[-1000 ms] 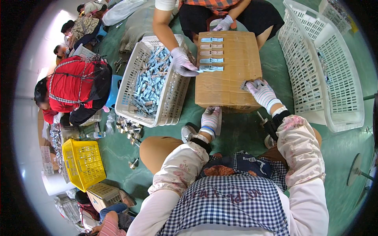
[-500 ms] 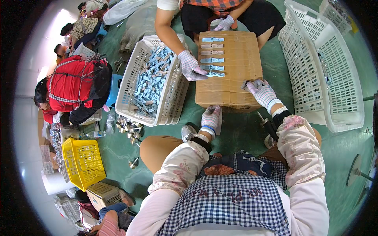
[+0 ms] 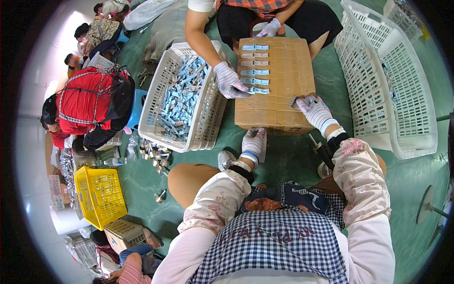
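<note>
So far, laid out: six pale blue packets [image 3: 254, 67] in a column on cardboard box [image 3: 276, 85]
Right hand [image 3: 316, 111]: fingers pinched on small grey piece [image 3: 297, 101] at box edge
Left hand [image 3: 253, 141]: low by box front, grip cannot be told
Left to do: white basket [image 3: 161, 106] heaped with packets

A green floor [image 3: 283, 161] carries everything here. At the upper middle of the frame a brown cardboard box [image 3: 276, 102] stands on it, with a white plastic basket [image 3: 208, 118] of small blue pieces just to its left. A larger white basket [image 3: 397, 94] sits at the upper right. A yellow crate [image 3: 100, 195] rests at the lower left, and small metal parts [image 3: 153, 152] lie scattered on the floor between it and the filled basket.
</note>
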The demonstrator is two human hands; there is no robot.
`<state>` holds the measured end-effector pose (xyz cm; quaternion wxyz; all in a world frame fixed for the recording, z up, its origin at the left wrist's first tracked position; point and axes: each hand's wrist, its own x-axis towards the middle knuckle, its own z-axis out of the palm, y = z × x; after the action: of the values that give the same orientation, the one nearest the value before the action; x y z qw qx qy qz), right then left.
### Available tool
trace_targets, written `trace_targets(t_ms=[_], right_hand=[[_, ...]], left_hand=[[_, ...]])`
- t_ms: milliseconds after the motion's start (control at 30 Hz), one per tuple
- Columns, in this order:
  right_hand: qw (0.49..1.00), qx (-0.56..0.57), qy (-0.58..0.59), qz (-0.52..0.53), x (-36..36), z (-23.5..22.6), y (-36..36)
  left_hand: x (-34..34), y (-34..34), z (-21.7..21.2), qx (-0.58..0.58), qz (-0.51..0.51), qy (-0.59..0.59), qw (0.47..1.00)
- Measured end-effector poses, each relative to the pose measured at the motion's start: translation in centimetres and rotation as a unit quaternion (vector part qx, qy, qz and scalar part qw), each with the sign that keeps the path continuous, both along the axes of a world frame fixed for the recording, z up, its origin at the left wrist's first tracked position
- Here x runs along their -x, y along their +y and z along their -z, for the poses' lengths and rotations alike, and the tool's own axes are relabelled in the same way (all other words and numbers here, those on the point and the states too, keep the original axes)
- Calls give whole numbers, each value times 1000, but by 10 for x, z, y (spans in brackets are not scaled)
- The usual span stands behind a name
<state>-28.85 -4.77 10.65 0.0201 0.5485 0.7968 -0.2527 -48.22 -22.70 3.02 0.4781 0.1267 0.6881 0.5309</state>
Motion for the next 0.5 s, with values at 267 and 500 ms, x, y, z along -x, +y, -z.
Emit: trace_targets(t_ms=[267, 500], right_hand=[[1000, 8, 24, 8, 0, -11, 2], [999, 6, 15, 30, 1, -2, 4]], left_hand=[[2, 4, 17, -11, 5, 15, 1000], [3, 4, 5, 0, 4, -5, 1000]])
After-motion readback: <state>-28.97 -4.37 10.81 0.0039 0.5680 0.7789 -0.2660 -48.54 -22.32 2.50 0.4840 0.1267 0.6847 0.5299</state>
